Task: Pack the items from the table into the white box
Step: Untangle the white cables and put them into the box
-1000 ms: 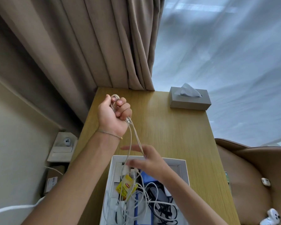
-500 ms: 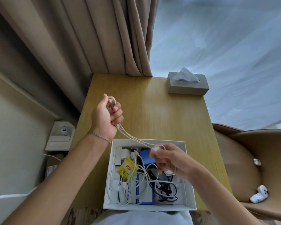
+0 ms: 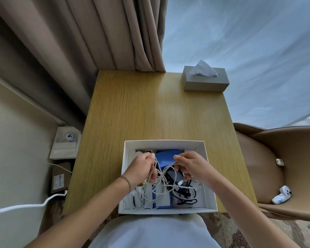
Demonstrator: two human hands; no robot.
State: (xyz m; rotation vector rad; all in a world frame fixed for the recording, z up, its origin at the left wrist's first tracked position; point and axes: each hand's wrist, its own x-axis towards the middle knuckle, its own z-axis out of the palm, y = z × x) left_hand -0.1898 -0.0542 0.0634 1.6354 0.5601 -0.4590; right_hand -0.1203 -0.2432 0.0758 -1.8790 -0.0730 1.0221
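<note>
The fingers (image 3: 151, 173) of the left hand (image 3: 141, 168) are curled tight around a bunch of white cable (image 3: 166, 168), and those of the right hand (image 3: 190, 166) pinch and grip the other end of the same cable. Both hands are down inside the white box (image 3: 208, 178), which sits at the near edge of the counter (image 3: 150, 108), right in front of the person.

The cable loops between the two hands and trails down over what is already packed: a blue flat case (image 3: 166, 155) toward the far side, a dark tangle of black cord (image 3: 184, 196) on the right, and more white cord (image 3: 141, 199) coiled along the near left. Where one white cord ends and another begins is hard to tell.

The step in hand looks like laying this last cable into the box. The rest of the counter holds only a grey tissue box (image 3: 205, 82) at the far right corner, well apart from the white box, so the packing seems close to finished.

The next move probably calls for pressing the loops flat so they stay below the rim, then letting go with both hands without dragging the cable back out. The springy coils may pop up or snag on the black cord beneath.
</note>
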